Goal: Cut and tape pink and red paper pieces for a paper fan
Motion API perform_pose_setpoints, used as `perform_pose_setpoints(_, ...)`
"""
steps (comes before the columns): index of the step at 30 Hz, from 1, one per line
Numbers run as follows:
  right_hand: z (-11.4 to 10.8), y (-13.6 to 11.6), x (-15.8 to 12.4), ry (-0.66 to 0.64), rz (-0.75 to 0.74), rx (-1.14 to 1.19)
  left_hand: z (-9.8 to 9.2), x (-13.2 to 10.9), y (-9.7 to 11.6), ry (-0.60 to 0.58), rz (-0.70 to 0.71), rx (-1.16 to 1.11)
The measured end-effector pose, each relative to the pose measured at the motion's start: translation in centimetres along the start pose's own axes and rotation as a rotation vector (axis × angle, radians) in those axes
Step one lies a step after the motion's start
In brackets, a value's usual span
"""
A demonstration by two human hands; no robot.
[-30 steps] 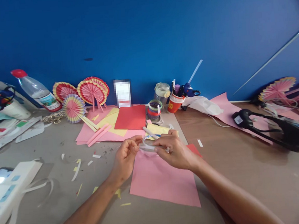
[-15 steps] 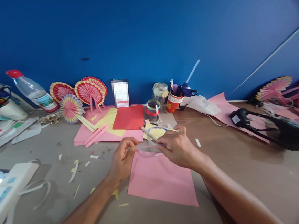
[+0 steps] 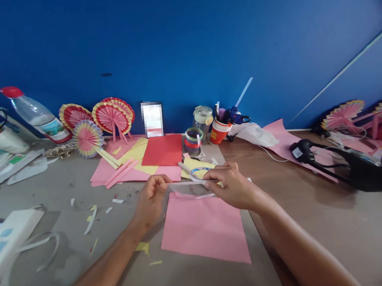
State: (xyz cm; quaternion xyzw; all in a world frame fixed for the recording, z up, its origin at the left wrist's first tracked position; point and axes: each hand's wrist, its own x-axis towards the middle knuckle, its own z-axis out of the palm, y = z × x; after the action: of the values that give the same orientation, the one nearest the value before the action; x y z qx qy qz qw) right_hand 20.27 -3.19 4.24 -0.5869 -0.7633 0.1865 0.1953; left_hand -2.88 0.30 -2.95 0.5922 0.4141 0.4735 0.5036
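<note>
My left hand pinches the free end of a white tape strip stretched level between both hands. In my right hand sits the roll of double-sided tape, gripped by the fingers. Both hands hover just above the top edge of a pink paper sheet lying on the table. A loose white strip lies on that sheet under my right hand.
Red, yellow and pink papers lie behind the hands, with folded paper fans, a water bottle, tape rolls and a red cup of pens by the blue wall. A black glue gun lies right; a white power strip left.
The hands have drawn apart, pulling a longer, straight length of tape off the roll. The view has shifted slightly, so the table items sit a little further left.
</note>
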Motion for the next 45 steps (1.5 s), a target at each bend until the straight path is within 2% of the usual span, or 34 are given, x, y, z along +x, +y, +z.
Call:
perform_pose_setpoints(8, -0.3, 0.3, 0.0, 0.006, -0.016, 0.003, -0.5, 0.3, 0.3, 0.026, -0.026, -0.006)
perform_pose_setpoints(14, -0.4, 1.0, 0.4, 0.039, 0.049, -0.033, -1.0, 0.5, 0.2, 0.051, 0.008, 0.008)
perform_pose_setpoints(20, -0.4, 1.9, 0.8, 0.102, 0.082, 0.032, -1.0, 0.6, 0.4, 0.058, 0.042, 0.021)
perform_pose_setpoints(30, -0.5, 2.0, 0.9, 0.045, 0.150, 0.053, -1.3, 0.8, 1.0, 0.069, 0.048, 0.055)
perform_pose_setpoints(37, 0.0, 2.2, 1.0, 0.134, 0.102, -0.015, -1.2, 0.7, 1.0, 0.069, 0.065, 0.059)
perform_pose_setpoints(45, -0.1, 2.9, 1.5, 0.204, 0.167, -0.100, -1.4, 0.7, 0.6, 0.082, 0.080, 0.078)
